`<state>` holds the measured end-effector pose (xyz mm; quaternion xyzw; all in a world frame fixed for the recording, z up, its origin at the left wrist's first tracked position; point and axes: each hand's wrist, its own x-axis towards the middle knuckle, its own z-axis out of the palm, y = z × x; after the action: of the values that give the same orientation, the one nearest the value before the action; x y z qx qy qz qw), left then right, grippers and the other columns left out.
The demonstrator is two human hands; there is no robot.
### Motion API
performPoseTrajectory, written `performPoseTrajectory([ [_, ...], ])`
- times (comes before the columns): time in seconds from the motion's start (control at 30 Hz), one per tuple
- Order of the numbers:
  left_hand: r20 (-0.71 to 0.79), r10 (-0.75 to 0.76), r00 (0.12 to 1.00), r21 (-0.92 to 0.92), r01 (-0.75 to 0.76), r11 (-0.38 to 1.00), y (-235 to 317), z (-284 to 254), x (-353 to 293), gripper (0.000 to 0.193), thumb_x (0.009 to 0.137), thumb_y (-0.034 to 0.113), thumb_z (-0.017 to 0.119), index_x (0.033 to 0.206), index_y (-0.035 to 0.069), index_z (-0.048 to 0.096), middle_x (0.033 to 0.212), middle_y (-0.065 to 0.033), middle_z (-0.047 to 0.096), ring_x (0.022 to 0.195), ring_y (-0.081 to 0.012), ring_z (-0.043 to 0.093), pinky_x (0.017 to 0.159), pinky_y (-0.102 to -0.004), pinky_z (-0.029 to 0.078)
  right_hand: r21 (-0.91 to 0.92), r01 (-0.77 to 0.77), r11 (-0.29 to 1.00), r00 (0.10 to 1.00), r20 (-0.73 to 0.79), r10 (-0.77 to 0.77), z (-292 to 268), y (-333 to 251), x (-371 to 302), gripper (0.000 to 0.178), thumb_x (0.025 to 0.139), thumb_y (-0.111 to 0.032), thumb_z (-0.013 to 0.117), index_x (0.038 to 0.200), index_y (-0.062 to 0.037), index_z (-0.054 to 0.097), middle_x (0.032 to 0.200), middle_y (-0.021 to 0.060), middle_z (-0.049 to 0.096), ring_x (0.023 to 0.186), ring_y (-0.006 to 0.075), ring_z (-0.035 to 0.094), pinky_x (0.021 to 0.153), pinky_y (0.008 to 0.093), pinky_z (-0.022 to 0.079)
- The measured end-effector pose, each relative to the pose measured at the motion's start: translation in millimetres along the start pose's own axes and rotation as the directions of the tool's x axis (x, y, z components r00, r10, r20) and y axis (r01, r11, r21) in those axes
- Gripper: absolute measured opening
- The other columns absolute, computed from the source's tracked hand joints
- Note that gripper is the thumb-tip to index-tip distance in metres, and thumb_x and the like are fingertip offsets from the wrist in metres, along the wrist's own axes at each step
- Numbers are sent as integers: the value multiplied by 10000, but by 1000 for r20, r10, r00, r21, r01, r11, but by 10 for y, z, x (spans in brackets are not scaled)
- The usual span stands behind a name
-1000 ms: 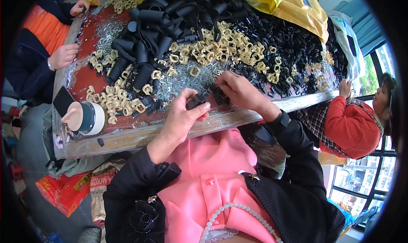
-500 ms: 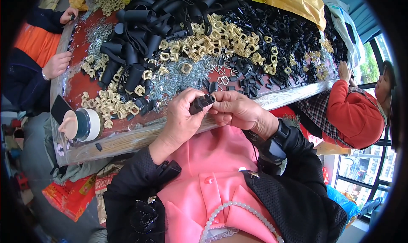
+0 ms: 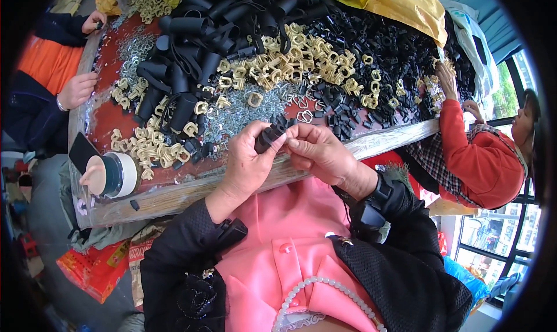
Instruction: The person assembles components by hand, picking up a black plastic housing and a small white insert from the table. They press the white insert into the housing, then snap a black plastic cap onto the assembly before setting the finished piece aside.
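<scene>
Your left hand grips a small black plastic fitting near the wooden table edge; your right hand seems to pinch its end. Not set down yet; square beige plastic clips lie loose beyond.

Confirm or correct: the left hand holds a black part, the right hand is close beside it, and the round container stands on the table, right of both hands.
One side is wrong: the left hand holds a black part and the right hand is close beside it, but the head view shows the round container on the table to their left.
</scene>
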<state>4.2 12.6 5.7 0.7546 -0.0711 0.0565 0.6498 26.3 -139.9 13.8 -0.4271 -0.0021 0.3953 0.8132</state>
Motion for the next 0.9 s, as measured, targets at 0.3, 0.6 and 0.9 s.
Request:
performPoseTrajectory([
  [0.3,90,-315,945,-383,325,865,-113,35,7,132,771,154,580,729,43,523,568,27,476,498,-40,431,445,-193,353,-566,191,802,970,-19,-244,-61,-10,19,156,841,-165,488,819,-11,484,683,-10,485,556,26,402,473,172,338],
  [0.6,482,-421,769,-739,615,277,-59,-49,31,149,822,186,494,892,55,503,776,1,532,597,-71,475,514,-190,385,-661,339,670,915,64,-399,-92,-37,42,115,831,-133,493,804,-21,483,686,1,478,567,74,430,513,199,355],
  [0.9,504,-371,780,-701,620,352,-48,-54,-30,203,860,190,430,976,41,505,874,-22,547,730,-95,523,592,-200,420,-863,392,-317,698,504,-508,43,-209,-78,164,649,-3,580,787,-41,501,920,92,475,826,246,453,698,335,357],
])
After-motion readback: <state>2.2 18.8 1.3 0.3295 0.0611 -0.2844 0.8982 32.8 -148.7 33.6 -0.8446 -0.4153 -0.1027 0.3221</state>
